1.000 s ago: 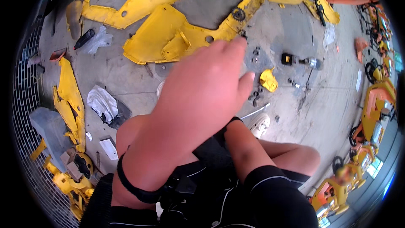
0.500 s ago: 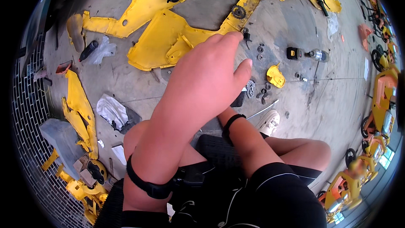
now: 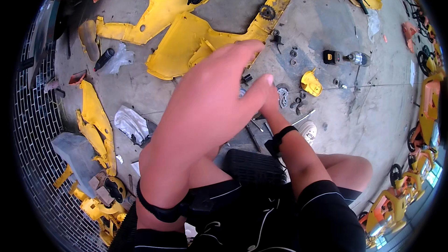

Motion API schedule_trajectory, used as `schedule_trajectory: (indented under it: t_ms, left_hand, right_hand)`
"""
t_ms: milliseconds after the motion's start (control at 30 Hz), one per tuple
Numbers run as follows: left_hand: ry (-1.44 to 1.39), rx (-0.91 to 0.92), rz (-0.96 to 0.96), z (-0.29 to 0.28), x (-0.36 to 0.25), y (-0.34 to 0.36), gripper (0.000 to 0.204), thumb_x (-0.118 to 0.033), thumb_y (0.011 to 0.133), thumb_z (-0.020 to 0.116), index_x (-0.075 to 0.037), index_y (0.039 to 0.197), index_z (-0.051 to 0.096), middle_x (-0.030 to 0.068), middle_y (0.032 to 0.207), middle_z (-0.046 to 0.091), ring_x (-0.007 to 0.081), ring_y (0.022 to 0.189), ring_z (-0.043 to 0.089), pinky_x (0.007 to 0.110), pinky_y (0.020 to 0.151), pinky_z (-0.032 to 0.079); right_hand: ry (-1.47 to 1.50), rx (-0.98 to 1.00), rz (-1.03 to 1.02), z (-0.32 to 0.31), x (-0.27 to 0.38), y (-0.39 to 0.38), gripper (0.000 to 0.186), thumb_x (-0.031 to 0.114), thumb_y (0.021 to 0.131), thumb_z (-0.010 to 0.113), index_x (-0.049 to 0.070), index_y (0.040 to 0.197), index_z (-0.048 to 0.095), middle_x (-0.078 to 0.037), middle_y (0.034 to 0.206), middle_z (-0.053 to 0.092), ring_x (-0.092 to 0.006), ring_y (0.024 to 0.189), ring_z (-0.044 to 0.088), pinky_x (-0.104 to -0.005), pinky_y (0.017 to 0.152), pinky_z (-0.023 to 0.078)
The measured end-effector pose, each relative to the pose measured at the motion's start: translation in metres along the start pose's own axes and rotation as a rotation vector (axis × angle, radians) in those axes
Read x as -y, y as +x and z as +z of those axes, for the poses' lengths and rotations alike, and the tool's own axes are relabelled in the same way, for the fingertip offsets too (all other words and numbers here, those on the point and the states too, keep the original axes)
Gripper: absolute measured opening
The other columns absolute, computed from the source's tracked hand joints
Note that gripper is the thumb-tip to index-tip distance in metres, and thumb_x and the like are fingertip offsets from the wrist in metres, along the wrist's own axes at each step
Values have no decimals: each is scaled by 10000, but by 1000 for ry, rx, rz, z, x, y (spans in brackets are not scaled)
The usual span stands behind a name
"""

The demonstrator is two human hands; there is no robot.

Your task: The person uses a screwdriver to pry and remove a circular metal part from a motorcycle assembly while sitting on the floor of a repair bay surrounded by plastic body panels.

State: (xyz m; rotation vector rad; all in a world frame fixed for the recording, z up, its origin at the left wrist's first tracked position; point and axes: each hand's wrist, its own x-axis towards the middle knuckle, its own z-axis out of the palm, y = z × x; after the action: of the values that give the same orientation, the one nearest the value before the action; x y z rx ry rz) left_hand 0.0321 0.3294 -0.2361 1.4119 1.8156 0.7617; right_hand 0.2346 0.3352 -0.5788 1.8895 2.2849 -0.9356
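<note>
At the far left, a long curved yellow plastic panel (image 3: pixel 97 121) lies on the grey concrete floor (image 3: pixel 373 107), with a crumpled white rag (image 3: pixel 132 123) just to its right. The left hand (image 3: pixel 205 112) is raised close to the camera, fingers extended and spread, holding nothing. Behind it, farther off, lies a large flat yellow plastic body cover (image 3: pixel 186 49). The right hand (image 3: pixel 270 105) reaches down to the floor in the middle, mostly hidden behind the left hand, so I cannot tell whether it grips anything. Just right of it sit small dark metal washers and nuts (image 3: pixel 296 102) and a small yellow plastic piece (image 3: pixel 311 84). A black-and-silver power tool (image 3: pixel 345 58) lies farther right.
</note>
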Motion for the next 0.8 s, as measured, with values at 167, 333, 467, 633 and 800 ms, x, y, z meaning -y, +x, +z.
schedule_trajectory:
  t_ms: [167,333,467,633,800]
  left_hand:
    - [-43,80,-54,-6,-3,3,477,-202,895,726,-29,1321,599,119,1164,680,211,1014,638,349,883,499]
    - [-46,198,-53,1,-6,3,494,-173,878,736,-24,1328,595,123,1209,665,214,1013,642,335,882,505]
    - [54,195,25,11,-4,8,477,-208,890,721,-12,1307,599,150,1198,665,267,1007,657,363,878,523]
    - [94,24,75,13,5,4,443,-248,911,697,-3,1269,608,172,1156,670,302,1003,661,381,875,531]
    - [49,-12,94,18,-14,11,412,-241,929,697,-30,1274,618,127,1086,697,239,943,666,368,834,540]
  right_hand:
    - [-63,142,-129,85,44,-20,366,327,870,695,52,1099,618,-146,1064,643,-346,1060,636,-467,902,515]
    - [-280,148,-114,164,53,-9,179,168,965,518,89,1091,616,-102,1077,653,-265,940,708,-418,774,577]
    - [-245,288,-164,161,39,8,239,202,941,554,77,1141,594,-128,1082,670,-296,925,720,-444,748,586]
    - [14,299,-207,6,57,-11,336,228,845,640,70,1138,589,-181,1113,661,-372,966,692,-456,783,575]
    - [309,92,-304,-140,-3,-42,370,105,764,722,67,1110,598,-167,1024,648,-368,916,657,-431,787,531]
